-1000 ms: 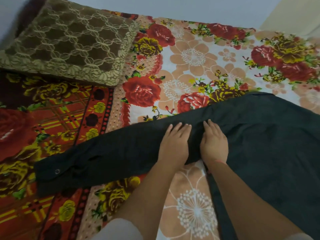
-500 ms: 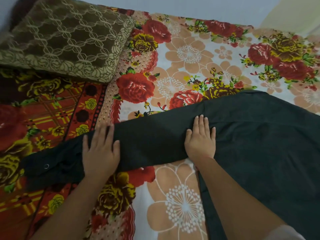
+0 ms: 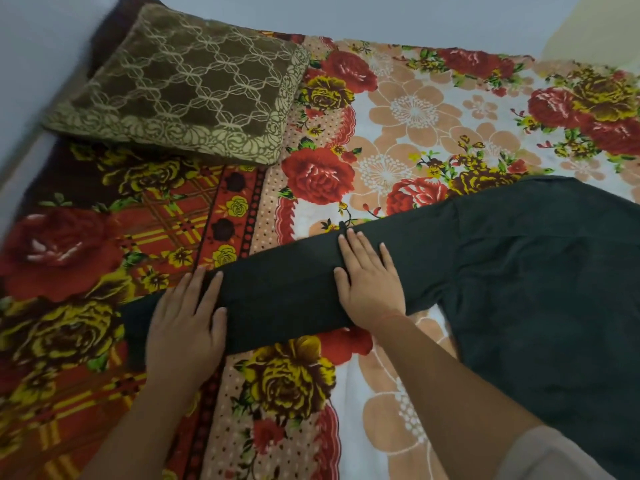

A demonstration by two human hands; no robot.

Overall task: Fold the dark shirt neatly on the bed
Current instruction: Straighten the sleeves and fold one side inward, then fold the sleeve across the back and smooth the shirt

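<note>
Your left hand [image 3: 183, 327] and right hand [image 3: 369, 275] lie flat and unclenched, gripping nothing, on the sleeve of the dark, soft cotton-like shirt [image 3: 519, 271] spread at right across the floral bedspread [image 3: 415, 133]; probably light and limp, so pinch its cuff.
</note>
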